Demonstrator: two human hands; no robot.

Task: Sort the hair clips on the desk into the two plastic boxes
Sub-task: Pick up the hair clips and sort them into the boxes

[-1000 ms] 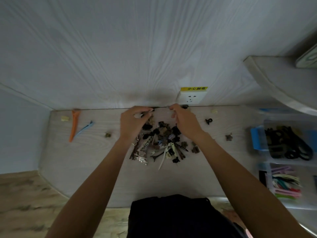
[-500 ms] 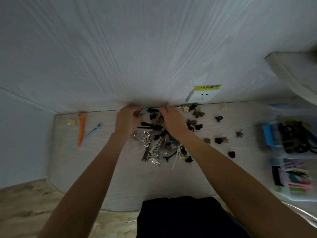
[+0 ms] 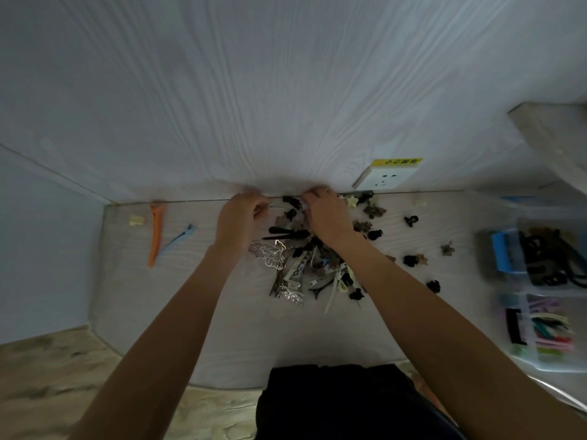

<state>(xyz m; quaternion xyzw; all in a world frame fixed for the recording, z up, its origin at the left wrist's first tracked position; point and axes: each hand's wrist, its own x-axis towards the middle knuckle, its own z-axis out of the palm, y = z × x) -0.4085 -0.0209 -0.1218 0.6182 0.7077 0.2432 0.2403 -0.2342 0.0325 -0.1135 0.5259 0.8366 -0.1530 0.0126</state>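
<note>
both hands, left hand and right hand, curl into one clip pile; grasp unclear; two boxes right.

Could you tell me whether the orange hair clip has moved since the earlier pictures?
No: the orange hair clip still lies at the desk's back edge, equally far left of the wall socket.
</note>
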